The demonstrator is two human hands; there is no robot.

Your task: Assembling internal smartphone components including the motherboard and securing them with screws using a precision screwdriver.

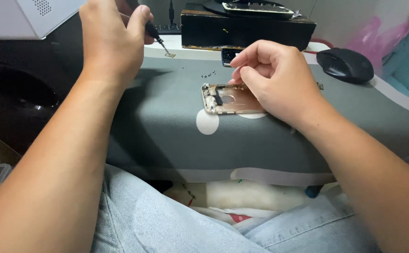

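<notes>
The right hand point(275, 79) rests on the right part of a stripped gold phone housing point(228, 99), its grip closed: thumb and forefinger are pinched together just above the housing's upper edge, though whether some tiny part sits between them is too small to tell. The left hand point(113, 40) is raised above the far left of the counter, its grip clamped on a slim black screwdriver point(155, 35) whose tip points down at a small metal bracket point(170, 55) on the pale strip beyond the mat.

The housing lies flat on a grey work mat point(167, 126), open side up, near the mat's middle. It looks light, thin and stiff, probably easy to bend or scratch, with delicate bits at its left end; the long edges seem the safest hold. The mat's soft surface likely keeps it from sliding.

A cluster of tiny screws point(208, 74) lies just beyond it, loose and easily scattered. Farther back stand a black box point(246, 29) and a black mouse point(345, 64)
</notes>
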